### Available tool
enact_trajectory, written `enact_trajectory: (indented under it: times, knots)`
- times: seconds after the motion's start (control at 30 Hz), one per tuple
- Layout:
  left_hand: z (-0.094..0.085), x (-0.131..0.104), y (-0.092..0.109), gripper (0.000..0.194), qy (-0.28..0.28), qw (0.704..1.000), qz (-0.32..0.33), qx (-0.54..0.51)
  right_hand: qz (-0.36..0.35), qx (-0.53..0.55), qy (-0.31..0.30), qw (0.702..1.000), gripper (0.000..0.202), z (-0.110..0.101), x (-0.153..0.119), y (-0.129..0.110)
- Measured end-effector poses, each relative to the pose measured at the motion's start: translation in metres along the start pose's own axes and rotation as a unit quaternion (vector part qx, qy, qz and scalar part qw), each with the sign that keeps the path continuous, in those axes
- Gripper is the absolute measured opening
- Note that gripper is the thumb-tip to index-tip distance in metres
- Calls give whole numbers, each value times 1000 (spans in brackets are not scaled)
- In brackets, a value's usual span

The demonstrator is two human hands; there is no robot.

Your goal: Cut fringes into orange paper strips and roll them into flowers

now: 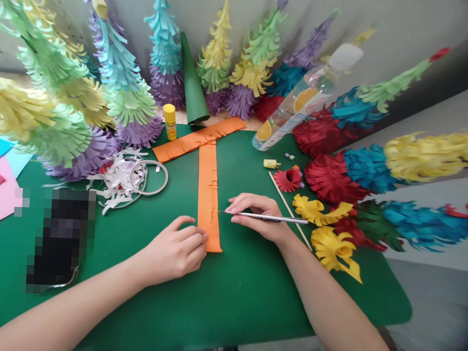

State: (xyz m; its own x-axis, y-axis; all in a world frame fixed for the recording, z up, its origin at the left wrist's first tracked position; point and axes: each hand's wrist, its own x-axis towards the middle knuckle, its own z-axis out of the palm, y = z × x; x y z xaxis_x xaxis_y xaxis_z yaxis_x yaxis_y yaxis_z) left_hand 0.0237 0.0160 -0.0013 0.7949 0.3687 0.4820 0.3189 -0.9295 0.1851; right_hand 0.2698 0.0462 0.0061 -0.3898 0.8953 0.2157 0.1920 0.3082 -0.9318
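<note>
- The orange strip point(207, 195) lay around mid-worktop point(252, 295), pointing toward the near edge, with cuts along part of its right side.
- The right hand point(255, 212) had a closed, pencil-like grip on a slim silver tool point(269, 217), its tip at or just beside that cut side.
- The left hand point(188, 248) curled at the strip's near left side; whether its grip pinched or only pressed the paper, I could not tell.
- Good work seemed to call for flat, steadied paper, fingers clear of the tip, and short, even strokes stopping before the left side.
- A second orange strip point(181, 147) lay across the far end and could have snagged.
- Toward the right edge, a thin stick point(285, 198) and a yellow fringed piece point(321, 210) crowded the tool's rear end.
- Fringed paper trees point(124, 77), a glue stick point(170, 122), a green cone point(194, 91) and a bottle point(299, 102) lined the far edge.
</note>
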Motion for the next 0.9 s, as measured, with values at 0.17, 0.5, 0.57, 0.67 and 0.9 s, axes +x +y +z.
enact_trajectory:
  times: [0.17,0.5,0.57,0.67,0.9]
  knots:
    - [-10,6,-4,21,56,973,-151,-164,7,-58,96,994,32,4,-1,0]
    - [-10,8,-5,37,118,733,-456,-490,-15,-61,75,995,33,26,-2,-5]
    - [-8,9,-6,40,120,695,-480,-521,4,-43,59,997,34,30,-2,-6]
    - [-6,8,-7,44,123,665,-503,-538,35,-13,60,998,32,35,-3,-6]
    - [-6,9,-7,47,125,610,-521,-584,45,21,82,995,31,34,-3,-4]
